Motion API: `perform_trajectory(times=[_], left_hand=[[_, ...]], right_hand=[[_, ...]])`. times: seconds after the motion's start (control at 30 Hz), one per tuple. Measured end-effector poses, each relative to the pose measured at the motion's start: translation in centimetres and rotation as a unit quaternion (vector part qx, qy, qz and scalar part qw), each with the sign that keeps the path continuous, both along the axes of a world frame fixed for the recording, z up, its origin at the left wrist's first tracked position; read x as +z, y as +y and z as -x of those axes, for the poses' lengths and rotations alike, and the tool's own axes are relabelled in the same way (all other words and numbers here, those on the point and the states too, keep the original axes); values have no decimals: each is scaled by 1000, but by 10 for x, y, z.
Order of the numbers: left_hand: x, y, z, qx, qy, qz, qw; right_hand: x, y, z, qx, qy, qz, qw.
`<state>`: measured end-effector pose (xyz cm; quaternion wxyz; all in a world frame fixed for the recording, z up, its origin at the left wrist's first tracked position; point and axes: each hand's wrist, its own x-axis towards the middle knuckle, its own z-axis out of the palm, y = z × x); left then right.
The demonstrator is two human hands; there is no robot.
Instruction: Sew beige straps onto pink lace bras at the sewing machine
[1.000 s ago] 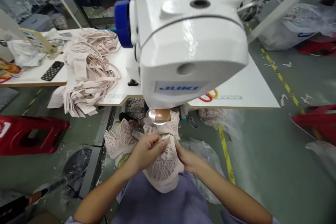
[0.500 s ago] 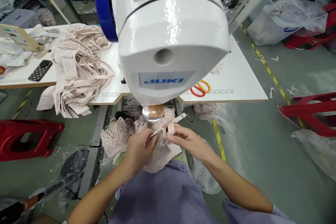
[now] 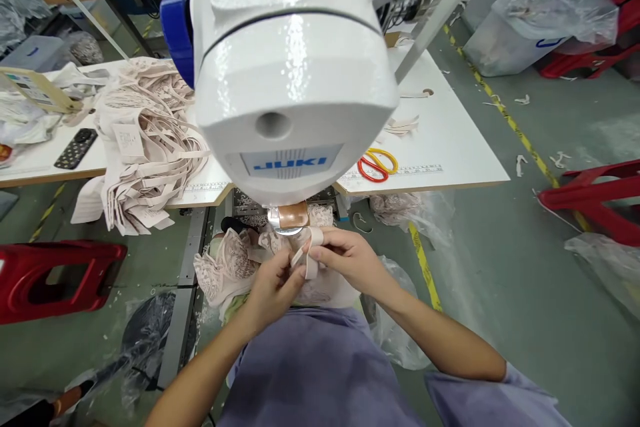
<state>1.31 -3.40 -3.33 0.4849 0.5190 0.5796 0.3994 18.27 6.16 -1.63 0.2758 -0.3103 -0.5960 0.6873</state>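
Far to the left of the glossy white sewing machine head, a red plastic stool stands on the floor, lower than the machine's base. Nearer the machine on that side, a black spotted phone lies flat on the white worktable. Just beside the machine's left flank a loose heap of beige straps with paper tags spills over the table's front edge.

Directly below the machine's front end, a pale pink lace garment bunches up, part of it hidden by the hands. The left hand comes up under the machine's left half. Its fingers are drawn close together and pinch the lower end of a narrow beige elastic strap against the lace. That strap sits right under the machine's nose, close to the brown pad and metal ring there, and it bends in a small loop. The right hand meets it from under the machine's right half, with the strap wrapped over the forefinger and pressed there by the thumb; the other fingers curl in loosely.

Right of the machine, a pair of scissors with red and yellow handles lies on the table near its front edge. Farther right, well away from the machine, a second red stool is on the floor.
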Motion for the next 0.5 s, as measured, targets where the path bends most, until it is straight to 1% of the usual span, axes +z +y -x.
perform_trajectory(times=[0.07, 0.1, 0.2, 0.27, 0.3, 0.37, 0.43, 0.5], left_hand=[[-1, 0, 0, 31, 26, -41, 998], [1, 1, 2, 31, 58, -73, 995], [14, 10, 11, -3, 178, -162, 971], [25, 18, 17, -3, 212, -171, 962], [30, 22, 20, 10, 212, -159, 964], [37, 30, 24, 40, 202, -117, 972], [41, 34, 25, 58, 193, -79, 976], [43, 36, 26, 64, 186, -57, 979]], right_hand=[[1, 9, 1, 3, 1, 36, 999], [1, 14, 1, 8, 4, 59, 998], [-2, 31, 2, 11, 38, 137, 990], [-5, 43, 4, -13, 53, 168, 984], [-7, 49, 6, -26, 53, 171, 984], [-11, 60, 9, -45, 39, 149, 987], [-14, 68, 14, -46, 21, 104, 993], [-13, 74, 19, -50, 7, 46, 998]])
